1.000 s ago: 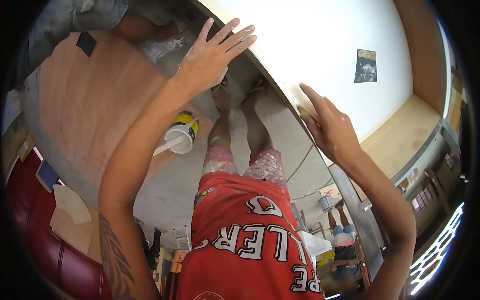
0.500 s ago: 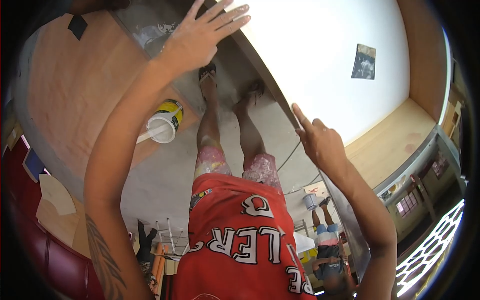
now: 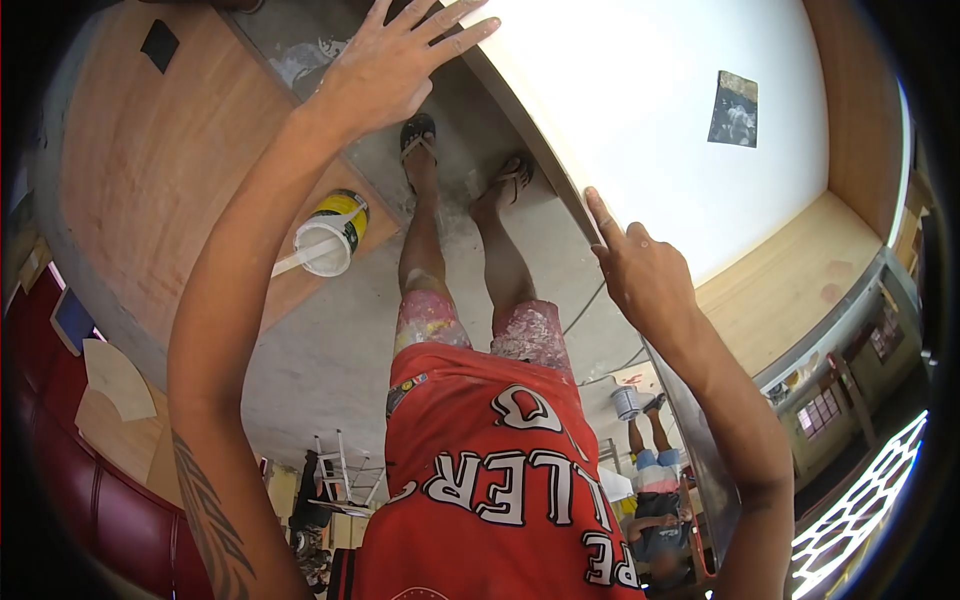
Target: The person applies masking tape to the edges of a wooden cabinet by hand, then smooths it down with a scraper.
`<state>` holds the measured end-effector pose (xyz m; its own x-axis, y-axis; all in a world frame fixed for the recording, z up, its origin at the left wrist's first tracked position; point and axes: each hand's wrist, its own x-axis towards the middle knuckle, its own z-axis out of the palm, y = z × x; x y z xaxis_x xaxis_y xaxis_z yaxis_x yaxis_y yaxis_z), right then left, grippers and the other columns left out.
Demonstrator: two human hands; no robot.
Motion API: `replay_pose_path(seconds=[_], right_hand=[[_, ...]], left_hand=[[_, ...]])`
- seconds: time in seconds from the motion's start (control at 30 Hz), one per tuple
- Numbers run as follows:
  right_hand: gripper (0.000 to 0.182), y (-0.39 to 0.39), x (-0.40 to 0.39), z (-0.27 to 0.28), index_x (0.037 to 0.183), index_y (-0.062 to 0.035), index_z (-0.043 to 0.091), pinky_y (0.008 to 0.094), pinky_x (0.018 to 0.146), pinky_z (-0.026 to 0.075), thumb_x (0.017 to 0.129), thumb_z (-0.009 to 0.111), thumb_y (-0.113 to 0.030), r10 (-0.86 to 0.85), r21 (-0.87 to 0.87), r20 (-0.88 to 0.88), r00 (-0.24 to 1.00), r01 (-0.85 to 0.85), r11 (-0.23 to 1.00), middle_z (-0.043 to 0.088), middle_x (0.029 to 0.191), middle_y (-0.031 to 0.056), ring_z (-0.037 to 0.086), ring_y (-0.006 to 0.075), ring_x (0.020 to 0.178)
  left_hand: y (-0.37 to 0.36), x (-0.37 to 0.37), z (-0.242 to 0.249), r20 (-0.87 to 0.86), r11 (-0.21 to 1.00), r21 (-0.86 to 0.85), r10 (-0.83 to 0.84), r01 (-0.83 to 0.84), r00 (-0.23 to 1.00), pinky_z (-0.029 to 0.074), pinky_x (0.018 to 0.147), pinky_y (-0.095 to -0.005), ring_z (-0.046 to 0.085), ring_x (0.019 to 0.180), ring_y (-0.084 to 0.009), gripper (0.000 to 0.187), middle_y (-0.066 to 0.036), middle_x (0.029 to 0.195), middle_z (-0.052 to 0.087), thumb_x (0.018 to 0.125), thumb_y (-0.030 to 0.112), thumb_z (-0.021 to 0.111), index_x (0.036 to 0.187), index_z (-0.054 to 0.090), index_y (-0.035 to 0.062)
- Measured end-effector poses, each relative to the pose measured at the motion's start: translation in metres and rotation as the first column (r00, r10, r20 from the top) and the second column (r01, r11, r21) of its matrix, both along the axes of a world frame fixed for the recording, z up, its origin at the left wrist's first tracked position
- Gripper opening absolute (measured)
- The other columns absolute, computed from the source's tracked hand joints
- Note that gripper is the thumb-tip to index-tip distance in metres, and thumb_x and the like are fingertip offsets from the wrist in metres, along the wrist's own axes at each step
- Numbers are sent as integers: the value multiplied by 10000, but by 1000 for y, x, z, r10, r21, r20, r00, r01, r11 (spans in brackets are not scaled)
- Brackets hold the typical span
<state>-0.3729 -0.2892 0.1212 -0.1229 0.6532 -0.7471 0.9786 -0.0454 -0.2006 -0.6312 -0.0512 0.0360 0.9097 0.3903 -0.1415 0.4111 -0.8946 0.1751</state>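
Note:
My left hand (image 3: pixel 385 70) reaches over the upper edge of a white panel (image 3: pixel 640 110). Its fingers are spread, holding nothing, with the fingertips by the panel's edge and pale smudges on the skin. Lower along the same edge is my right hand (image 3: pixel 648 275). Its index finger lies stretched on the panel's rim and its thumb sits near the outer side. The other fingers curl under, hiding anything they may hold. A dark square piece (image 3: pixel 733 108), like sandpaper, lies on the white surface.
A yellow-labelled paint bucket (image 3: pixel 335 232) with a stick across it stands by a wooden board (image 3: pixel 170 170) on the left. That board bears another dark square (image 3: pixel 159 46). Behind are a co-worker (image 3: pixel 658 490), a pail (image 3: pixel 626 402), a metal ladder (image 3: pixel 345 470) and cables on the floor.
The view has shifted slightly, and the panel and its dark square appear a little higher. My left hand sits slightly lower against the panel's edge. My right hand keeps nearly the same place.

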Motion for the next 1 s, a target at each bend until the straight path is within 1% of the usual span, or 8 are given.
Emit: replay_pose_path(seconds=[0.47,0.57,0.63,0.67,0.73,0.83,0.93,1.0], right_hand=[[692,-1,3,-10,1641,-159,287,469,562,535,1027,600,-225,11,6,-22,1000,-11,1000,648,834,213,656,365,616],[695,0,2,-9,1645,-162,276,468,572,539,1030,594,-229,8,-11,-19,1000,-8,1000,651,842,213,659,367,626],[693,0,2,-8,1646,-164,272,467,580,541,1034,590,-231,4,-16,-23,1000,-4,1000,653,850,213,661,368,633],[688,1,1,-7,1646,-167,271,466,590,543,1037,585,-234,-8,-26,-25,1000,7,1000,655,858,211,663,367,643],[682,0,1,-8,1646,-170,271,465,600,544,1041,579,-237,-22,-38,-27,999,21,999,656,867,209,665,365,652],[675,-2,1,-9,1645,-176,273,464,608,543,1045,575,-241,-32,-34,-25,999,31,999,658,878,204,664,362,661],[675,-3,2,-10,1644,-177,278,467,598,538,1042,578,-239,-33,-14,-33,999,32,999,656,870,205,659,362,653],[675,-3,3,-10,1643,-177,284,468,594,535,1039,581,-232,-40,-2,-49,998,40,999,655,860,206,656,363,647]], left_hand=[[-7,4,2,-10,1000,17,-16,16,1000,234,1201,-706,250,1537,-434,856,-174,1659,307,758,121,711,1565,426,140],[-15,6,-1,44,999,-44,15,-13,999,222,1223,-678,255,1555,-377,791,-140,1657,338,793,90,661,1552,443,128],[-26,7,-15,54,1000,26,16,-18,998,226,1266,-600,196,1589,-297,978,6,1713,263,772,8,701,1639,301,221],[-31,7,-18,54,1000,24,15,-16,998,226,1266,-600,196,1589,-297,978,6,1713,263,772,8,701,1639,301,221],[-42,11,-19,25,999,-52,-10,12,1000,231,1260,-614,182,1588,-339,982,-12,1714,260,766,21,712,1639,299,199],[-56,17,-13,71,997,-73,0,5,997,234,1255,-622,179,1584,-367,969,-14,1712,264,769,24,706,1636,299,175],[-64,22,-12,14,999,-42,-25,25,1000,245,1246,-624,185,1576,-397,933,-19,1714,259,784,33,682,1630,313,168],[-73,25,-18,42,998,-52,-42,44,998,253,1239,-626,191,1575,-400,913,-20,1713,263,790,35,666,1626,324,169]])
